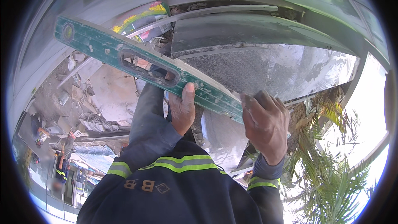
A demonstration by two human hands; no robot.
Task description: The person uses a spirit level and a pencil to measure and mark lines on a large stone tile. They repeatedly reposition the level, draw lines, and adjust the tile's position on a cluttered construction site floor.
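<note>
A long green spirit level (99, 43), dusty and spattered, slants across the view from upper left to middle right. It has a round vial near its far left end and a long slot in its body. My left hand (183, 112) grips it near the middle, with the thumb over the near face and most fingers hidden behind. My right hand (267, 125) is closed at the level's right end, knuckles up. The fingers there cover the tip, so I cannot tell whether anything small is also in them.
A large grey slab (248, 68) lies beyond the level, with a colourful bag (143, 20) and a thin strip (215, 13) behind it. Rubble and coiled cable (99, 121) cover the ground left. Palm fronds (327, 174) rise at right. A co-worker (62, 168) is far lower left.
</note>
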